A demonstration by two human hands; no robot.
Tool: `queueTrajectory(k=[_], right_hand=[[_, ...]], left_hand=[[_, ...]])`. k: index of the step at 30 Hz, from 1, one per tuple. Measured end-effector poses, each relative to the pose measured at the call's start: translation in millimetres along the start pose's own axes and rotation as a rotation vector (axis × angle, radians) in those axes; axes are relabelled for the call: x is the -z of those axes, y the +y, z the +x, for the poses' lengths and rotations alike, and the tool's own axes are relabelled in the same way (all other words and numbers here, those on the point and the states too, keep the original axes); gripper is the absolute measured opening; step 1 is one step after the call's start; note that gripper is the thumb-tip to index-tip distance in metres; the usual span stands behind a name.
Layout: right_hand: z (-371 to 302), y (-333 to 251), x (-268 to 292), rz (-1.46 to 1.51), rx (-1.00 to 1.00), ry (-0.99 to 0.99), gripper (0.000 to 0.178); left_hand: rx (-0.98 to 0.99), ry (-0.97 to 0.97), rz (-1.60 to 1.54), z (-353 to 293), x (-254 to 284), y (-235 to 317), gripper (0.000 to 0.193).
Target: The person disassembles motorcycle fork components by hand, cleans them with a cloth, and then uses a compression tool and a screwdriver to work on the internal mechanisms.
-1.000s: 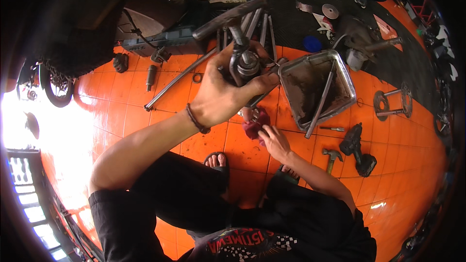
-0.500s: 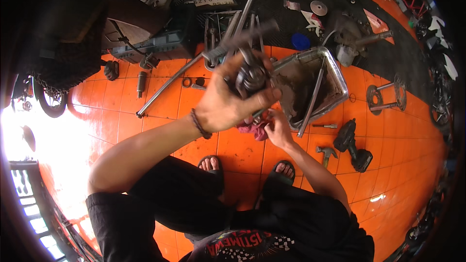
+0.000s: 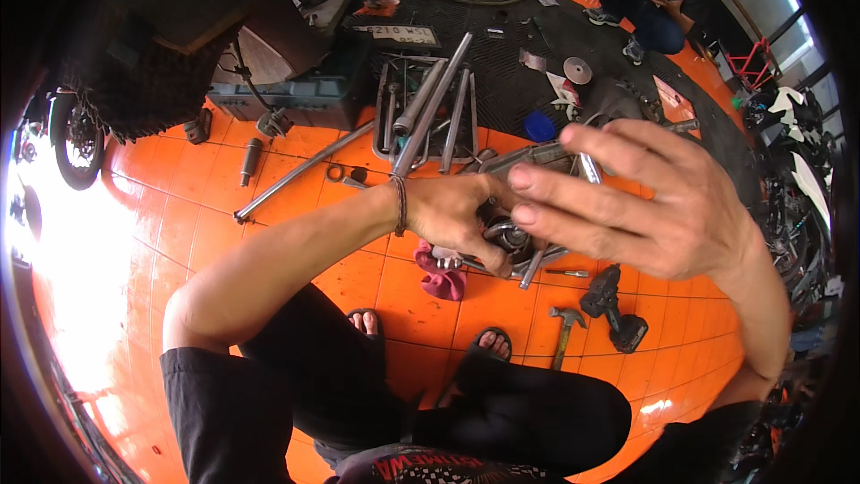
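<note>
My left hand [image 3: 448, 213] is wrapped round a dark, rounded metal part [image 3: 509, 235] with a shiny ring-shaped end; I cannot make out its exact kind. Close above and to the right, my right hand [image 3: 658, 202] is raised with its fingers stretched out and apart, nothing visible in it. It hides much of a metal tray [image 3: 528, 157] on the floor behind. A steel tube [image 3: 532, 269] pokes out below my hands. Just under the left hand lies a crumpled dark pink cloth [image 3: 443, 285], with small metal pieces [image 3: 445, 260] on it.
On the orange tiles at right lie a hammer [image 3: 564, 332] and a cordless drill [image 3: 614, 309]. Fork tubes [image 3: 439, 103] rest over a tool tray at the back. A long rod [image 3: 305, 170] lies left. Another person [image 3: 658, 0] crouches at the far right.
My left hand has moved down and right with the dark part. My right hand has left the cloth and risen to the right, opening. The view has shifted, bringing the other person into sight.
</note>
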State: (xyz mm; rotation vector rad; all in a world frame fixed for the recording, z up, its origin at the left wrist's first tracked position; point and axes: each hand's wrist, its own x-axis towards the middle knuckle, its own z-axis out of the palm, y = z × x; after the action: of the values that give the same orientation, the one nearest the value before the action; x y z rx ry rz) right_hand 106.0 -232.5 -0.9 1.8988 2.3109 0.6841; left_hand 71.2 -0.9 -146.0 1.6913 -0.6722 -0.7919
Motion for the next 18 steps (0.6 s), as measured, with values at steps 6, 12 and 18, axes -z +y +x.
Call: queueTrajectory(k=[6, 12, 18], right_hand=[[20, 0, 38, -0.159, 0.157, -0.206, 0.025], [40, -2, 50, -0.072, 0.219, -0.365, 0.036], [18, -32, 54, 0.080, 0.046, -0.510, 0.032]], left_hand=[[-0.023, -0.207, -0.094, 7, -3, 13, 0.060], [-0.049, -0.275, 0.071, 12, -10, 8, 0.040], [-0.281, -0.226, 0.124, 31, -34, -2, 0.036]])
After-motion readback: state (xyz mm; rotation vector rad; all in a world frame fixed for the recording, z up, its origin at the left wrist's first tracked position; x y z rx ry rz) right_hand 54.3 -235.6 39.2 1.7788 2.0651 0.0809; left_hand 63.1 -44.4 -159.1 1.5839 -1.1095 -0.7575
